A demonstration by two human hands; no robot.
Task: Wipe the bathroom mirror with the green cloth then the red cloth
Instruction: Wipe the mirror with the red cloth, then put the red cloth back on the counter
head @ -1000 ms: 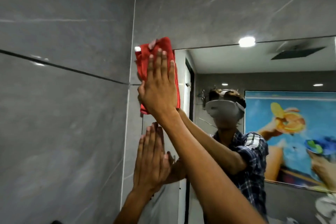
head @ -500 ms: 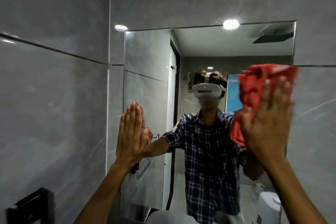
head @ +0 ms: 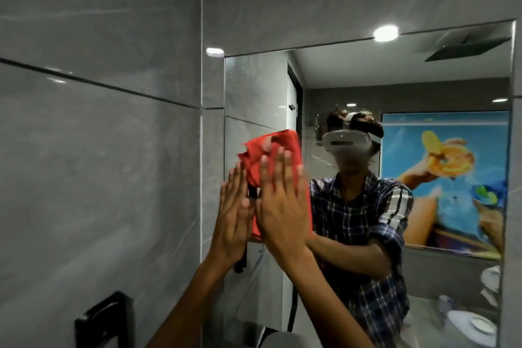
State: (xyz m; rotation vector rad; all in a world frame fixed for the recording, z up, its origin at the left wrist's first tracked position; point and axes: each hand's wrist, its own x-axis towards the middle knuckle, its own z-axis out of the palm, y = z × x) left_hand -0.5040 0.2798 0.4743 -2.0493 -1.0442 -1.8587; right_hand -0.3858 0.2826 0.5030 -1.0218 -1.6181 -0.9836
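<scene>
The bathroom mirror [head: 395, 70] is set into the grey tiled wall ahead. My right hand [head: 282, 203] presses the red cloth [head: 285, 144] flat against the left part of the glass, fingers spread over it. My left hand [head: 233, 215] lies flat and bare on the mirror's left edge, right beside the right hand and touching it. No green cloth is in view.
A grey tiled side wall [head: 99, 150] stands close on the left. A black fixture [head: 104, 322] is mounted low on it. The mirror reflects a person in a checked shirt, a colourful picture and ceiling lights.
My right hand swept the red cloth from the mirror's top left corner to its right side, then back to the left, lower down, beside my left hand. The left hand stayed on the glass.
</scene>
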